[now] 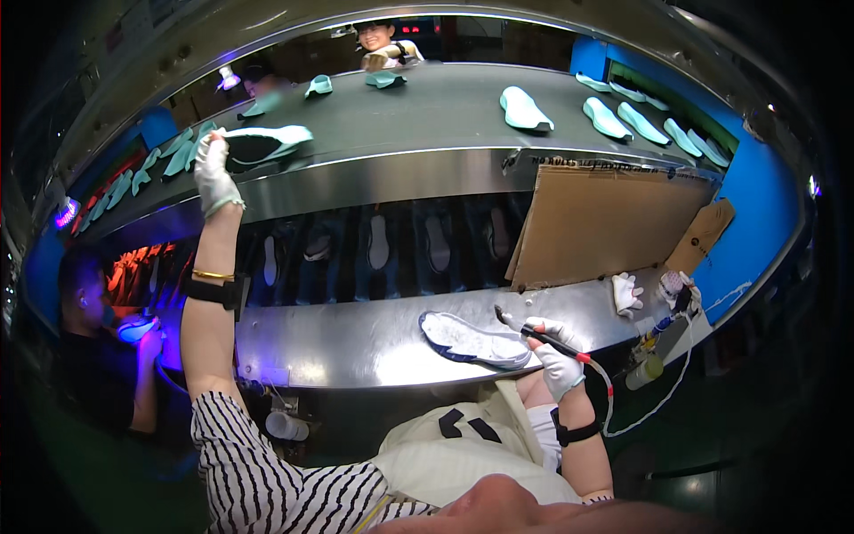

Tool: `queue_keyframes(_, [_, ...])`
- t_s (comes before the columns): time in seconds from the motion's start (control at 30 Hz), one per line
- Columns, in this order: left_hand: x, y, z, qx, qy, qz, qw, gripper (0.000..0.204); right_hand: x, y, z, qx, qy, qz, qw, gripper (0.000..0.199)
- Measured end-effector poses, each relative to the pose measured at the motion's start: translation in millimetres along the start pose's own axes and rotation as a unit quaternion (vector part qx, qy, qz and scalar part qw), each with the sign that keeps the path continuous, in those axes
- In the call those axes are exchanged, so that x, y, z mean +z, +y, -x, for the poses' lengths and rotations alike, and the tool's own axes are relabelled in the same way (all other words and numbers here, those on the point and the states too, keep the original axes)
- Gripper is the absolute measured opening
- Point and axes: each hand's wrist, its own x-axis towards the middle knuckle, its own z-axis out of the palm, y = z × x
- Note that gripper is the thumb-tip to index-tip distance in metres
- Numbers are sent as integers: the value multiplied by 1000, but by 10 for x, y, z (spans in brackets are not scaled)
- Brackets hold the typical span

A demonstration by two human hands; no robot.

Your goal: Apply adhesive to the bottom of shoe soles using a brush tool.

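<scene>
My left hand, in a white glove with bare fingertips, reaches far out to the conveyor. Its fingers pinch one end of a pale teal shoe sole, slightly blurred, at the belt's near edge. Down by the bench, my right hand, gloved the same way, grips a black pen-like glue brush with a red-banded hose trailing from its back end. The brush tip points left, above a white shoe sole with a dark blue rim lying on the metal bench.
More teal soles lie along the dark conveyor belt. Single soles sit on a lower rack. Cardboard leans at the right, near a spare white glove. One co-worker is at left, others beyond the belt.
</scene>
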Motion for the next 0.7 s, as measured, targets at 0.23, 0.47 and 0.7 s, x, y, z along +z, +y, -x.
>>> queue_keyframes(0.23, [837,542,1030,-256,-135,252,923,18,-49,108,-106,8,45,-50,998,24])
queue_keyframes(0.47, [574,-777,3497,-646,-176,500,549,28,-48,74,-15,-2,39,11,999,20])
queue_keyframes(0.7, [574,17,3903,-762,-155,488,395,84,-220,125,18,84,72,104,988,17])
